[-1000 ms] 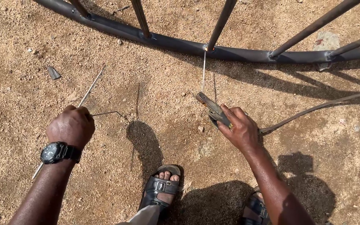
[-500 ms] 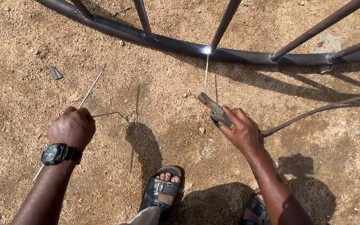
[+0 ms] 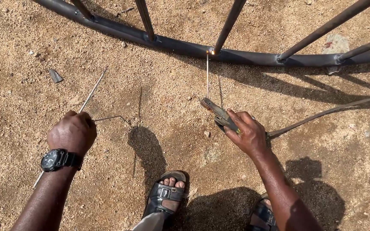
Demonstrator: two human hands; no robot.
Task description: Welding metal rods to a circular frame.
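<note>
My right hand [image 3: 247,133] grips a welding electrode holder [image 3: 217,113]. A thin welding rod [image 3: 207,75] sticks up from its jaws, and the rod's tip glows where it meets the joint of an upright bar [image 3: 229,23] and the curved dark metal tube [image 3: 185,45]. My left hand [image 3: 73,132], a black watch [image 3: 56,160] on its wrist, is closed around a thin metal rod [image 3: 91,92] that slants over the sand. A bent wire [image 3: 110,118] lies just right of that fist.
Several more upright bars [image 3: 145,19] rise from the tube. A welding cable [image 3: 322,113] runs right from the holder across the sandy ground. My sandalled left foot [image 3: 168,194] stands below; a small metal scrap [image 3: 55,76] lies at left.
The rod tip has stayed at the joint with a small glow that was brighter half a second ago. Both hands have barely shifted.
</note>
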